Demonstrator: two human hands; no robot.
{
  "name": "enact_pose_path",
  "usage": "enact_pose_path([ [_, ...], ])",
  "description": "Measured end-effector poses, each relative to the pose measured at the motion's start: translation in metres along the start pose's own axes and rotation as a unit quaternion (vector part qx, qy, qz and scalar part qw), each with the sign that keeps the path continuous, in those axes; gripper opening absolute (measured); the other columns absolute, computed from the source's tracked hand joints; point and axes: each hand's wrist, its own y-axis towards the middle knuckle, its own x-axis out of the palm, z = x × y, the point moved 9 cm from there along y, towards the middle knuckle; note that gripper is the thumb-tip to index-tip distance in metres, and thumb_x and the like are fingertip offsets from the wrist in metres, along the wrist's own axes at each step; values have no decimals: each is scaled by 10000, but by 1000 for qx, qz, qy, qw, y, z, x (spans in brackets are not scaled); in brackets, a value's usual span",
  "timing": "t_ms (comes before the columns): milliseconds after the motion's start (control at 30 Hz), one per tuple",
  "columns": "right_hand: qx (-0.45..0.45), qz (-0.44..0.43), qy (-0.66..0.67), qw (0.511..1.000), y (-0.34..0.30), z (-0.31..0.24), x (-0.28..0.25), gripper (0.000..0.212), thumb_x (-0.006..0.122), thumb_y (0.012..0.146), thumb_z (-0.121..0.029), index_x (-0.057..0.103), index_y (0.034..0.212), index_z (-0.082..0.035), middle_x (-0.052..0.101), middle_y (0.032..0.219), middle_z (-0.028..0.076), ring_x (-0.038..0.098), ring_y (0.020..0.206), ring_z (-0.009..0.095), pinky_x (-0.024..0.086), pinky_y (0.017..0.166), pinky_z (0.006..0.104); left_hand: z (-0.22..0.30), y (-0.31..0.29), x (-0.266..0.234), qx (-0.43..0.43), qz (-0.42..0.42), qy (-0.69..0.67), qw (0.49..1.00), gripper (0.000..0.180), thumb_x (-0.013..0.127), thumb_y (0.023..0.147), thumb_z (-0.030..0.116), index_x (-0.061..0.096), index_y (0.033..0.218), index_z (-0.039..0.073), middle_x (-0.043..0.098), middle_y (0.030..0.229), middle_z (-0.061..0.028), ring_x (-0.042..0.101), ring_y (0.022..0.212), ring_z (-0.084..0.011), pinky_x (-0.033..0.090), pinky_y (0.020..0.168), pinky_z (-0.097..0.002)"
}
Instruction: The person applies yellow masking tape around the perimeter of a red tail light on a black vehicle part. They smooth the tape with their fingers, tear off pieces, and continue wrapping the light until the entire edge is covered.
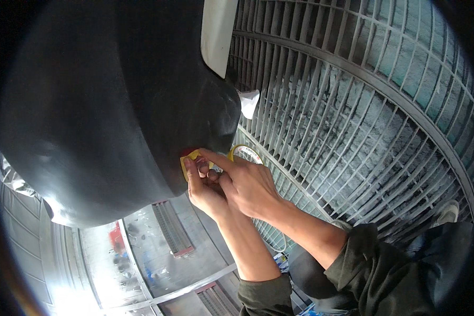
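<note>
Low on a dark, matte vehicle body panel (158, 105) sits a small red part (188, 151), with yellow masking tape (185, 167) along its edge. My left hand (208, 197) is at this tape, its fingers bent and pinching the strip. Close beside it, my right hand (250, 184) stretches its index finger onto the tape's upper part, while the other fingers curl in toward my left hand. A tape roll (247, 153) with a yellow rim and a white inner ring shows behind my right hand, partly hidden by it. My fingers cover most of the strip.
Metal floor grating (332, 126) spreads across the right side. A pale panel (218, 37) stands above the dark panel, and a white scrap (249, 102) sticks out at its edge. Bright wall panels (147, 253) with vents show at lower left. A shoe (447, 213) appears at far right.
</note>
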Motion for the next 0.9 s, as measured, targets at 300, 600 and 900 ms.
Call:
enact_pose_path([
  [300, 4, 35, -53, 998, -18, 11, -2, 516, 574, 871, -58, 622, 1379, -135, 735, 889, 169, 732, 736, 299, 587, 658, 401, -31, 14, -14, -69, -66, -164, 982, 328, 745, 946, 391, 663, 896, 77, 568, 641, 54, 417, 488, -13, 310, 423, -183],
  [600, -4, 108, -20, 994, -26, 17, -20, 456, 580, 854, -32, 655, 1303, -64, 725, 875, 178, 672, 625, 259, 535, 624, 391, 23, 3, -12, 217, 21, 220, 951, 342, 772, 937, 233, 714, 773, -62, 663, 621, -80, 516, 454, -63, 392, 446, -209],
  [900, 39, 119, 11, 992, -21, 32, -35, 389, 574, 867, -95, 674, 1241, -55, 718, 915, 240, 708, 743, 382, 559, 697, 465, 28, -5, -11, 287, 77, 274, 915, 292, 761, 930, 166, 697, 738, -44, 643, 580, -52, 530, 461, -60, 405, 446, -208],
])
